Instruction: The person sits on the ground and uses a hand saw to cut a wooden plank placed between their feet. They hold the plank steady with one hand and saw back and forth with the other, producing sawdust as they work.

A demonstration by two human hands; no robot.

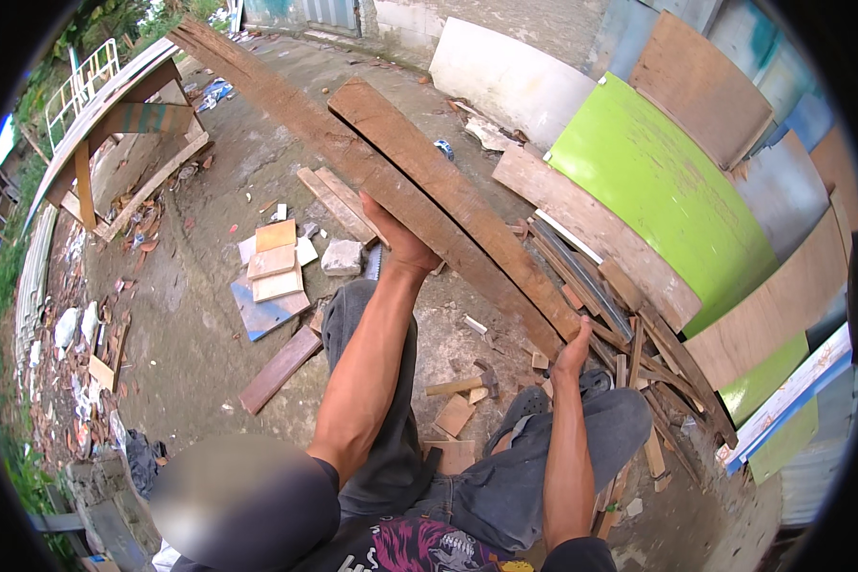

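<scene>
Evidently, the left hand [405, 240] clasps the longer plank [364, 164], the right hand [571, 351] the shorter plank's [459, 202] near end; side by side above the ground [176, 329], both slant far-left to near-right.

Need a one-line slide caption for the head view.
Left hand and right hand hold two long wooden boards side by side above littered ground.

Hammer [459, 386], reddish plank [279, 371] on ground [186, 324]
</scene>
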